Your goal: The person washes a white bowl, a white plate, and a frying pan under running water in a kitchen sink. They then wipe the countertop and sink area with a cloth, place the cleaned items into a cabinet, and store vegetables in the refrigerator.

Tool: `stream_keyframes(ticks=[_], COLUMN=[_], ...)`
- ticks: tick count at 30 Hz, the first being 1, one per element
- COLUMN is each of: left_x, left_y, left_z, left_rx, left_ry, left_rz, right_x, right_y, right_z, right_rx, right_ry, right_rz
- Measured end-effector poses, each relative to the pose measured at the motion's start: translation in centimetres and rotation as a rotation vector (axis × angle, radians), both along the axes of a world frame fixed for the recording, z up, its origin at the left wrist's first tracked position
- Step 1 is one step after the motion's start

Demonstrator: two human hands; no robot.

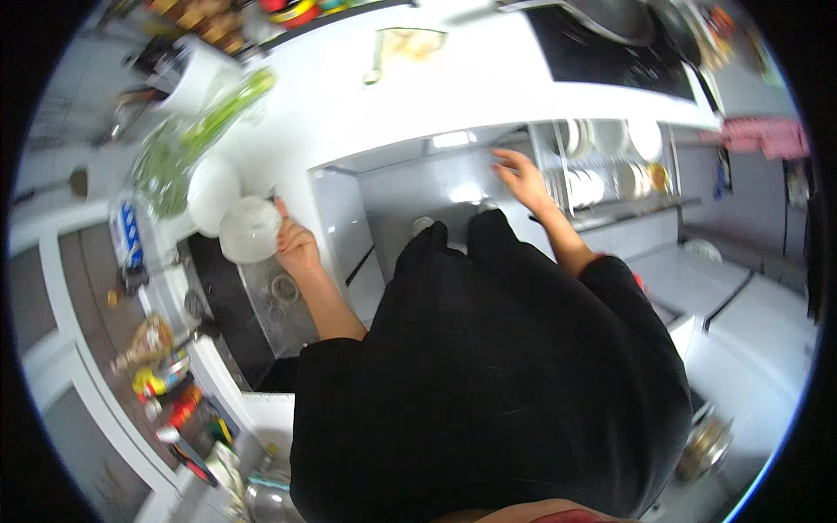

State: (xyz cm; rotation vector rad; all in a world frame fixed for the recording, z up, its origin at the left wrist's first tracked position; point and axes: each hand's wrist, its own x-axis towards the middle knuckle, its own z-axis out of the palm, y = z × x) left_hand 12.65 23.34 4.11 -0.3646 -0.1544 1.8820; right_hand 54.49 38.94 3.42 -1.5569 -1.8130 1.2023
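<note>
My left hand (297,245) grips the rim of a translucent bowl (250,230) at the edge of the sink, with something dark, perhaps a small handle, near the fingertip. Beside the bowl, partly behind it, is a white bowl or plate (214,195). Green leafy vegetables in a clear plastic bag (171,163) lie just past it on the white counter (314,98). Over the floor, near the open dish rack, my right hand (521,178) is empty, its fingers apart. What the translucent bowl contains is too blurred to tell.
A pull-out rack of plates and bowls (588,186) stands open at the right, below the black cooktop (601,59) with pans. The dark sink (229,301) is at the left. A green-edged cloth or bag (410,49) lies on the counter. Bottles and packets line the windowsill.
</note>
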Motion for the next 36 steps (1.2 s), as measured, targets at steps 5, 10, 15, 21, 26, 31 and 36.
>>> stream_keyframes(ticks=[5,10,15,21,26,31,36], left_x=[15.4,27.8,38.7,40.0,35.0,30.0,25.7], left_y=[9.8,16.0,19.2,20.6,17.5,13.2,10.8], left_z=[3.3,3.4,3.7,0.3,-0.4,-0.9,1.2], left_rx=[-0.618,-0.305,-0.26,-0.381,-0.7,-0.939,-1.032], left_ry=[1.252,1.8,1.688,1.741,1.751,1.618,1.548], left_rz=[-0.58,-0.898,-1.172,-1.256,-1.221,-1.05,-0.795], right_x=[-1.5,7.4,20.1,33.8,37.3,36.7,38.9], right_y=[-1.2,-0.8,-0.3,3.1,4.9,6.0,5.8], right_z=[5.8,6.2,1.5,-5.6,-13.2,-17.3,-22.3], right_rx=[-0.217,-0.217,-0.144,0.068,-0.129,-0.274,-0.399], right_ry=[0.671,0.834,0.723,-0.599,-0.741,-0.645,-0.677], right_rz=[0.151,-0.122,-0.424,-0.551,-0.287,-0.311,-0.182])
